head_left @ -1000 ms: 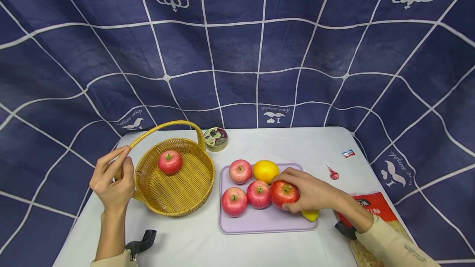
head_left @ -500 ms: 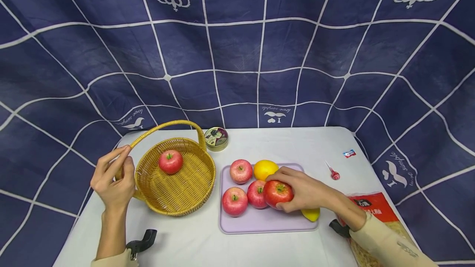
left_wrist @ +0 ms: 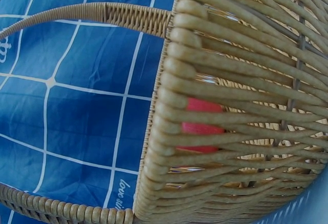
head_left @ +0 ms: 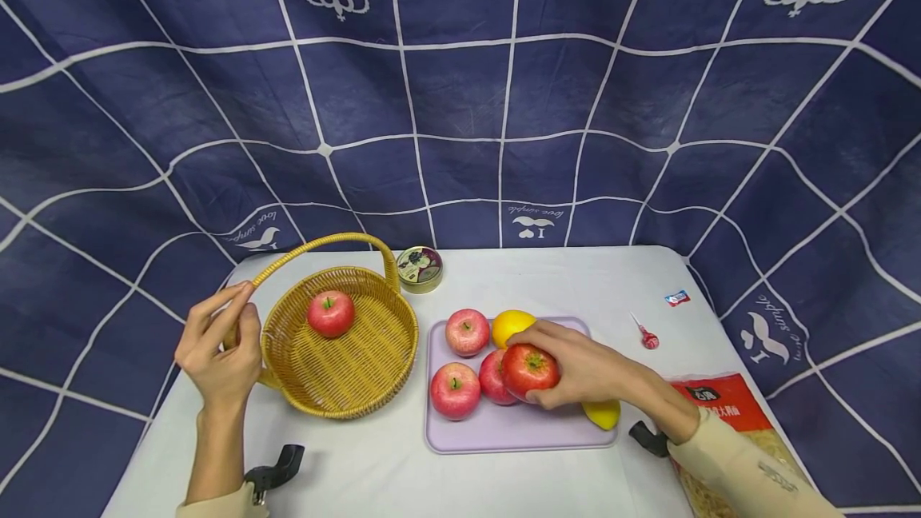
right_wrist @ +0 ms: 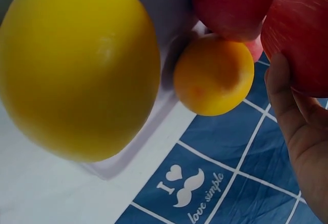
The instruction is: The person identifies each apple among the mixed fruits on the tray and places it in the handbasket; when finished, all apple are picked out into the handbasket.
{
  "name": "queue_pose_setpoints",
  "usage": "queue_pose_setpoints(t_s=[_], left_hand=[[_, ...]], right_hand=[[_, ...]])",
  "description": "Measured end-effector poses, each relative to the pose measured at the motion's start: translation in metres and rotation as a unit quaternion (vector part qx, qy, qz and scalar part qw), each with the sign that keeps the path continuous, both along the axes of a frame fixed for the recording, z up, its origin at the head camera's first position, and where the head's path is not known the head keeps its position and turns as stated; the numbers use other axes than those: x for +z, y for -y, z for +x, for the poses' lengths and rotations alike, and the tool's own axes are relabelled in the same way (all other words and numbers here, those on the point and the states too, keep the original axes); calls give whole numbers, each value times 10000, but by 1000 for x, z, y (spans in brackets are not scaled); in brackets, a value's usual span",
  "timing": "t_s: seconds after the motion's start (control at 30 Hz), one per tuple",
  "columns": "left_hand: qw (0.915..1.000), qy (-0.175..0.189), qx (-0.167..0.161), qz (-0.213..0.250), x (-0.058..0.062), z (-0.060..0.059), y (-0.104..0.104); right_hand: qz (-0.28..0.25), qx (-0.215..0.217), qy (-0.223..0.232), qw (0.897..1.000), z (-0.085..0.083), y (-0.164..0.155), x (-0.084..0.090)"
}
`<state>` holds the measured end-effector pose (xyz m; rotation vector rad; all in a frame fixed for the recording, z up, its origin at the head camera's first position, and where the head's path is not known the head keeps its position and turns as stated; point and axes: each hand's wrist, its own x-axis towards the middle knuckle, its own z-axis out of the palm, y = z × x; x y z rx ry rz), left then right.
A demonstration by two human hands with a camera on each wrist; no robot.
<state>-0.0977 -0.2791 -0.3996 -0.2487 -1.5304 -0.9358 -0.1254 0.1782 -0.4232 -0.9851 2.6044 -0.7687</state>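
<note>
A wicker basket [head_left: 345,366] with a tall handle stands on the left, one red apple [head_left: 331,314] inside it. My left hand [head_left: 221,342] grips the near side of that handle. On a lilac tray [head_left: 518,440] sit several fruits: a pink-red apple [head_left: 467,332], another apple [head_left: 455,392], a third apple [head_left: 495,378] partly covered, an orange [head_left: 512,326] and a yellow lemon [head_left: 603,414]. My right hand [head_left: 583,362] holds a darker red apple [head_left: 531,370] over the tray, its fingers and thumb around it. In the right wrist view the held apple [right_wrist: 302,37] shows against the fingers.
A round tin [head_left: 420,268] stands behind the basket at the right. A lollipop [head_left: 647,337] and a small wrapped candy [head_left: 676,298] lie on the right of the white table. A red-topped food bag [head_left: 727,406] lies under the right forearm. Blue checked cloth encloses the table.
My right hand has moved left with the darker red apple, which now overlaps the apple beside it more. The left hand stays on the basket handle.
</note>
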Motion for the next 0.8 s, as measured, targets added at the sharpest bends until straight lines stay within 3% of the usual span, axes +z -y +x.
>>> queue_pose_setpoints(t_s=[0.43, 0.8], left_hand=[[10000, -6, -8, 12, 0, 0, 1], [10000, 2, -10, 30, 0, -1, 0]], right_hand=[[-121, 142, -305, 9994, -6, 15, 6], [-280, 632, -342, 9970, -14, 34, 11]])
